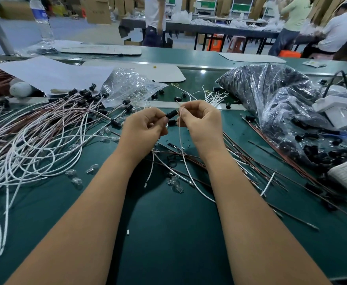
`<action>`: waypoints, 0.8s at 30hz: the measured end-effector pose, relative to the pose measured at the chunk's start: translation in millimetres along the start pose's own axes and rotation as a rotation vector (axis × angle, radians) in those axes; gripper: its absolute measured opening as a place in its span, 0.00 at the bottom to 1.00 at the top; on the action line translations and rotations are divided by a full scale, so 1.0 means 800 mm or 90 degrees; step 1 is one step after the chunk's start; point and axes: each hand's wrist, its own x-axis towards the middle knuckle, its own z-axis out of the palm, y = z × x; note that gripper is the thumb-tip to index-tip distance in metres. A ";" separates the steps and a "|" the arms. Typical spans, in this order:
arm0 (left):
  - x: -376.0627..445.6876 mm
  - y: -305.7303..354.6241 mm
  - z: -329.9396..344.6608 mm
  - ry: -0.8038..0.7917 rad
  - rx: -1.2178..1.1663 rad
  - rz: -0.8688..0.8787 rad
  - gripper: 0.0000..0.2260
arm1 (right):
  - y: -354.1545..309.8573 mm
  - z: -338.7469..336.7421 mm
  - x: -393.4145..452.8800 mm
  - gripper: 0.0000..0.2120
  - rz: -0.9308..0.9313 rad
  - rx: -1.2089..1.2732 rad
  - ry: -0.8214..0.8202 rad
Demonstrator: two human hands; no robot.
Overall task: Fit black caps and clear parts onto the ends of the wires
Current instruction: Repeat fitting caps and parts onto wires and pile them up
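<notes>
A black cap (171, 114) sits between the two hands, raised above the green tabletop (168, 233), with its far end pointing toward the right hand. The left hand (146, 125) pinches this cap at its fingertips, the other fingers curled in. Just beside it, the right hand (201, 120) pinches the upper end of a thin white wire (182, 145), whose tip pokes up past the fingers next to the cap's mouth; whether the tip is inside the cap I cannot tell. The wire hangs down between the wrists and trails toward the near right over loose brown and white wires (240, 159). A second black cap (172, 121) shows just under the first, between the hands. Clear parts (174, 183) lie scattered on the tabletop below the wrists. To the left spreads a heap of capped wires (51, 128), beyond it a clear bag (127, 85), and to the right a big bag of black caps (271, 95).
</notes>
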 end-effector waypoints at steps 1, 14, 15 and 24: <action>0.000 0.000 0.000 -0.003 0.001 0.001 0.06 | 0.000 0.000 0.000 0.09 -0.009 -0.020 0.005; 0.006 0.002 -0.006 0.033 -0.031 -0.065 0.06 | -0.005 0.008 -0.009 0.06 -0.054 -0.037 -0.048; 0.007 0.003 -0.008 0.028 -0.045 -0.075 0.06 | -0.004 0.009 -0.009 0.06 -0.052 -0.033 -0.054; 0.011 0.000 -0.026 0.021 -0.145 -0.152 0.09 | -0.002 0.011 -0.006 0.08 -0.066 -0.082 -0.048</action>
